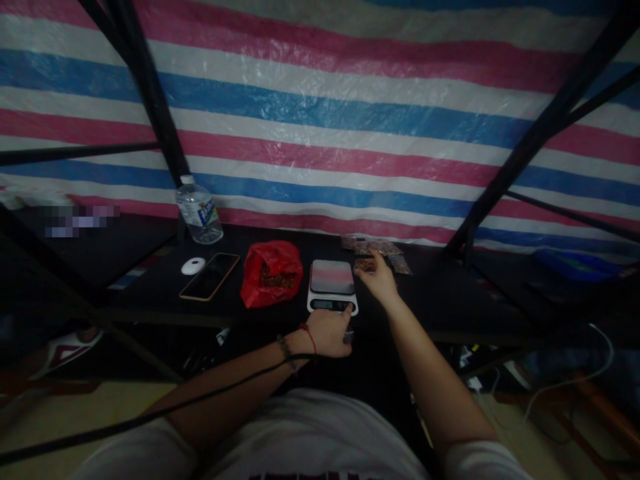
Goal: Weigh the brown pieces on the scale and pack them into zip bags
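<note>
A white kitchen scale (332, 277) with a metal plate and a lit display lies in front of me. My left hand (327, 333) is at its front edge, index finger extended onto the buttons right of the display. Its other fingers are curled around a shiny bit of what looks like a small plastic bag (349, 335), mostly hidden. Right of the scale, my right hand (379, 281) pinches a small clear bag of brown dried pieces (365, 265). Several similar filled bags (377, 246) lie just behind it. An open red plastic bag (271, 273) with brown bits inside sits left of the scale.
A phone (210, 277), a white round case (193, 266) and a clear bottle (200, 212) stand or lie at the left of the black table. Dark metal posts (150, 93) rise at both sides before a striped sheet (320, 127). A black cable (200, 397) crosses my left forearm.
</note>
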Tool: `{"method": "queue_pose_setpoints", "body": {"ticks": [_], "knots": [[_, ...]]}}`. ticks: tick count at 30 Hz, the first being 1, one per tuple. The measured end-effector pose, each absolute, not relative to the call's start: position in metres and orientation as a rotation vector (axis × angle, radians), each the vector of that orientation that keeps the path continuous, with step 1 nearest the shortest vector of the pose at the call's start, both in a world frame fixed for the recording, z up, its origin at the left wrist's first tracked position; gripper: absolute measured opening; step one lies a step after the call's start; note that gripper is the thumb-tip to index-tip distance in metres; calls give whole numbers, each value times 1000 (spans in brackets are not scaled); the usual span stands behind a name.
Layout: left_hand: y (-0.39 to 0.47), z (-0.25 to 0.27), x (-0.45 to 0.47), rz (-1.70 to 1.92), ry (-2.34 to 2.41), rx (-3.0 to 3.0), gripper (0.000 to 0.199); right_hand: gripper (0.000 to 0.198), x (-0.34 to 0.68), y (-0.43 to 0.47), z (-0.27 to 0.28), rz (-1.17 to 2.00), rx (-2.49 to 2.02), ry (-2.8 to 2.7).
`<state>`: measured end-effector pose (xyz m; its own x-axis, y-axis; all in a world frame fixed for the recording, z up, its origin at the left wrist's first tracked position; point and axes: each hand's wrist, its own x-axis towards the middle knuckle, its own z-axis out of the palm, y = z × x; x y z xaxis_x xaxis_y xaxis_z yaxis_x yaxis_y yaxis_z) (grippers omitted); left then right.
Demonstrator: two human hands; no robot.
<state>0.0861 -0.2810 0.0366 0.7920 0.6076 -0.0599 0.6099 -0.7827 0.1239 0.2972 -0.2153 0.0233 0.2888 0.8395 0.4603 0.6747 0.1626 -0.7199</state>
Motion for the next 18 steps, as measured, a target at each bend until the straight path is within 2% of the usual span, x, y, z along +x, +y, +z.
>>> {"method": "queue_pose_setpoints", "body": {"ticks": [5, 8, 13, 18], "knots": [[-284, 39, 80, 2, 953, 2852, 88, 70, 285, -215, 22, 263, -1555, -1472], [-280, 48, 69, 87, 942, 2839, 81, 69, 271, -209, 20, 278, -1519, -1534], [-261, 64, 42, 333, 1091, 2714, 69, 68, 246, -195, 10, 271, -1487, -1620], [-242, 67, 23, 646, 1239, 2506, 69, 67, 238, -194, 12, 156, -1564, -1595]]}}
